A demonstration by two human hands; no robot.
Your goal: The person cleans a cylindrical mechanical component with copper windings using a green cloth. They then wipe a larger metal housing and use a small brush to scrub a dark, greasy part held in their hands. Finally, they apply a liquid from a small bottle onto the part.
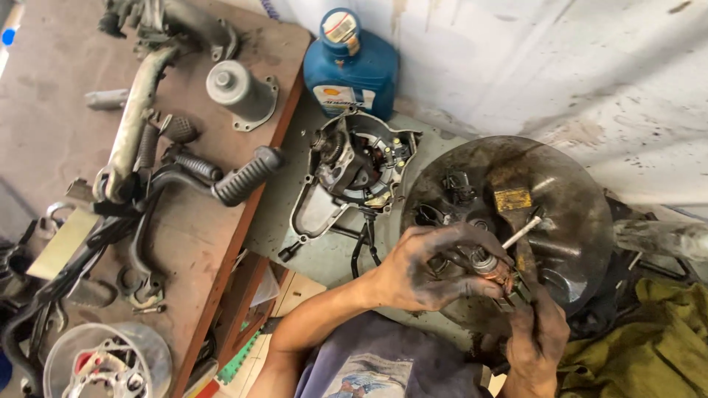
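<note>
From the head view, both grease-blackened hands meet at the lower right of the frame, over a large dark metal pan [568, 214]. The left hand [428, 269] is closed around a small motor armature [490, 267], a stubby part with copper at its lower end and a pale shaft [522, 233] sticking up and to the right. The right hand [537, 335] comes up from the bottom edge, its fingers pinched at the copper end of the same part; what exactly it grips there is too small to tell. The armature hangs just above the pan, in which a few small black parts and a yellowish patch lie.

Left of the pan, at frame centre, an opened engine cover [354, 173] lies with its coil windings exposed, wires trailing down. Behind it, at the top, stands a blue oil bottle [350, 66]. The wooden bench [214, 228] fills the left half, carrying a grey cylindrical housing [240, 92], a bent kick lever with ribbed rubber [240, 177] and other loose levers. A round metal part [107, 361] sits at lower left, and an olive rag [649, 339] at lower right.

As far as it shows, the strip-down is well along: cover off, parts spread out, the armature out and in hand, nothing yet refitted.
</note>
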